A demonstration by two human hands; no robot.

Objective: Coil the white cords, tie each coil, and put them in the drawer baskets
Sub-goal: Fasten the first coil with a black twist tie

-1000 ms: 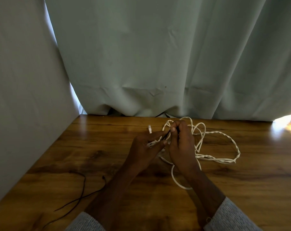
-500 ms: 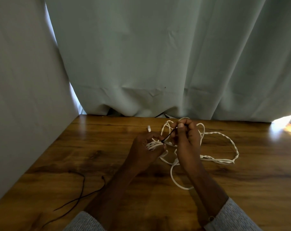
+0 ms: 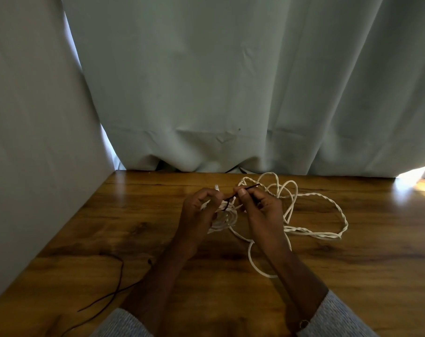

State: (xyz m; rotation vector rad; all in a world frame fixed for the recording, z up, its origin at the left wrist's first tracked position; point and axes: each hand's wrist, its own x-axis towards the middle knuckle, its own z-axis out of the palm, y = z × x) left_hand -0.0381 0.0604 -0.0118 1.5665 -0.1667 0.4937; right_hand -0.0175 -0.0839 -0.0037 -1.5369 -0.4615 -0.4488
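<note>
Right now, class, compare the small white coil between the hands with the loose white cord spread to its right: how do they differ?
The small white coil is wound in tight rings; the loose white cord sprawls in wide, partly twisted loops. The left hand holds the coil, and a thin dark tie crosses it; the loose cord lies untied on the table. Both are white.

My left hand hides most of the small coil, so I can't count its turns. The black cord runs off the table's near edge.
</note>
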